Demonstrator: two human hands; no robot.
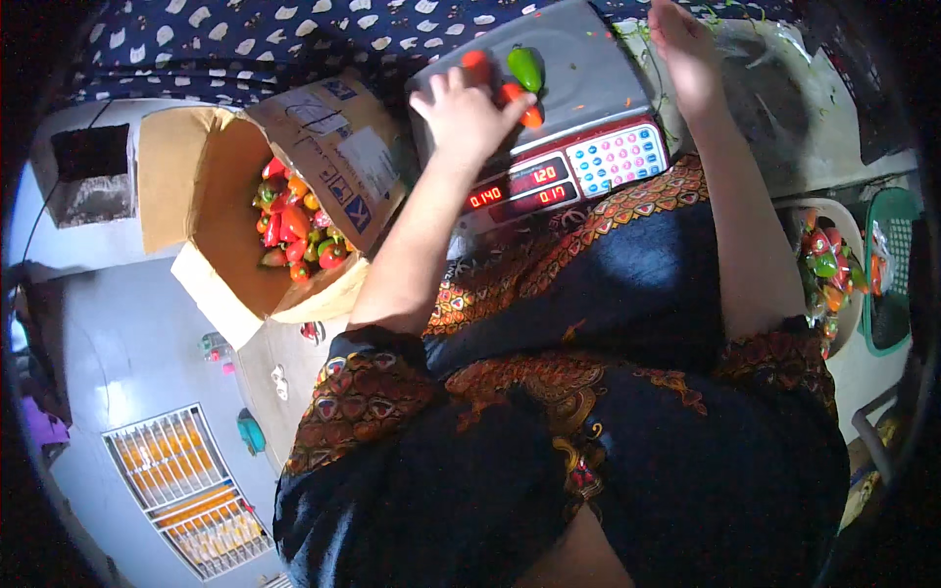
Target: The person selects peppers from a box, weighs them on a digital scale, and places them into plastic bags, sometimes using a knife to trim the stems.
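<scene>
My left hand [467,110] is over the grey platform of a digital weighing scale [581,81], its fingers spread. Its thumb touches an orange-red pepper [531,116]. Beyond its fingertips lies a second red pepper [476,65], partly covered by them. A green pepper [525,69] sits on the platform just right of that one. My right hand [684,51] is raised past the scale's right side, its fingertips cut off by the top of the picture. Nothing shows in it, but its grip cannot be made out. Red digits glow on the scale's front panel.
To the left, a cardboard box [228,213] lies tipped with its flaps spread, holding several red, orange and green peppers [294,228]. At right are a pale tub [849,242] of peppers and a green plastic basket [889,323]. Patterned dark blue cloth [220,44] hangs behind.
</scene>
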